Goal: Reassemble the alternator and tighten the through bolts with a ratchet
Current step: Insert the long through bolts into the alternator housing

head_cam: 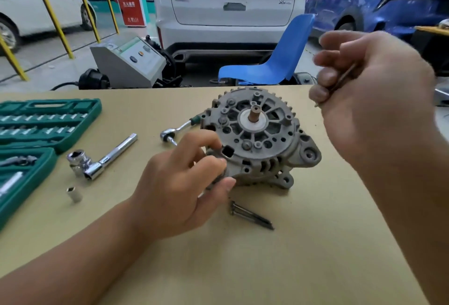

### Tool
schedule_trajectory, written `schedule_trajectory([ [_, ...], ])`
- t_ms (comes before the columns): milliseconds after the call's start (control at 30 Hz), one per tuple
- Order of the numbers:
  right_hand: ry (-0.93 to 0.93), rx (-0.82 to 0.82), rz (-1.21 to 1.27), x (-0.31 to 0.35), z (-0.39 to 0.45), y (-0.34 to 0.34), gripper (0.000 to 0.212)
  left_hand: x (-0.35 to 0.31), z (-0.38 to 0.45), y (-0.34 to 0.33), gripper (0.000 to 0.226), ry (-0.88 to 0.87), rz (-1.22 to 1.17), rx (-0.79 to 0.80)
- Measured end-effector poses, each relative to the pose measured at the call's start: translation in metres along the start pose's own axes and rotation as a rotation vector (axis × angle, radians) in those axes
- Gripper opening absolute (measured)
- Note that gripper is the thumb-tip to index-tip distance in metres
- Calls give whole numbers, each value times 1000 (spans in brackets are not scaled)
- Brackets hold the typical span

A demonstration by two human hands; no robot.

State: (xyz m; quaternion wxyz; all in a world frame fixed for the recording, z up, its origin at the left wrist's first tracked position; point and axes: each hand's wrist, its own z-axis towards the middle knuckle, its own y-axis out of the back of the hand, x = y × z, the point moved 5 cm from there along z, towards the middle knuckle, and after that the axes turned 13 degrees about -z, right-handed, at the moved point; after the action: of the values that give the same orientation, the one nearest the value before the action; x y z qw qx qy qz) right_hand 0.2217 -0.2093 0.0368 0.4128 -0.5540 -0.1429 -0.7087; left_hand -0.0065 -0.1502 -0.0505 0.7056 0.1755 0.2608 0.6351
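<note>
the left hand (184, 183) grips the near-left edge of the alternator (257, 139), which sits mid-worktop (267, 268) with its shaft up. the right hand (371, 86), raised above the right side, curls around a through bolt (340, 81). two more through bolts (250, 215) lie just in front; the ratchet (177, 132) lies behind the left hand.

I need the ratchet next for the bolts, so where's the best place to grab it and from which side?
Take the ratchet by its bare chrome shank just behind the head, coming from above on the near-left. It lies flat on the table, and its green handle runs behind the alternator, which the left hand holds.
</note>
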Motion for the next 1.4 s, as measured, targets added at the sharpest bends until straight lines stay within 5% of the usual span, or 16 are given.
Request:
schedule_trajectory([
  [67,-153,136,42,0,0,-17,32,3,0,2,17,30,-22,-23],
  [200,-135,225,60,-15,-16,-23,28,9,0,5,17,22,-66,-20],
  [367,75,215,-142,-21,-26,-10,22,8,-2,-3,25,-28,-68,-23],
  [533,513,222,-388,-5,-50,-23,19,10,-1,-2,25,-20,-86,-27],
  [767,486,471,-428,-30,-71,-28,17,8,-1,3,30,9,-108,-8],
  [867,516,452,-516,-35,-69,-20,11,8,0,3,29,42,-142,-28],
  [1200,1057,294,-882,-16,-83,-25,19,14,1,8,17,303,-225,-225],
  [1400,1146,260,-937,-19,-94,-30,12,10,0,6,29,297,-279,-258],
])
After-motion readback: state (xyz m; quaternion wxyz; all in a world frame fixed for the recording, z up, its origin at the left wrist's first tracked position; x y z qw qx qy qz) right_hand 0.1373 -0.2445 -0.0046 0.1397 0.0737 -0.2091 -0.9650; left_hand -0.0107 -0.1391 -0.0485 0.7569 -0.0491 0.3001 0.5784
